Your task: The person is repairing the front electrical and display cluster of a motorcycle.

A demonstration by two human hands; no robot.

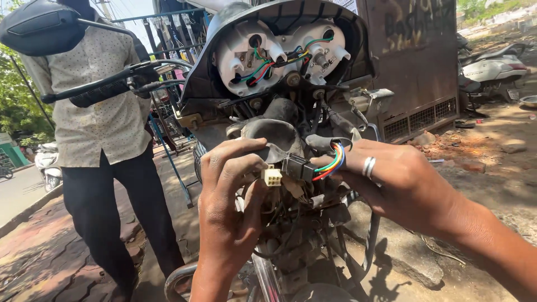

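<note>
A bystander in a dotted shirt and dark trousers is standing well left of the motorcycle headlight housing, beside the handlebar.

The housing is acting as an open shell: inside it the white backs of two gauges are showing, with green, red and black wires plugged into them.

Below the housing, the left hand is pinching a small white connector between thumb and fingers. Just right of it, touching or nearly touching, a black connector is being held in the right hand, fingers clenched on its bundle of coloured wires: blue, green, yellow, red. A silver ring is sitting on one finger.

Far right of the housing, a parked scooter is standing.
</note>
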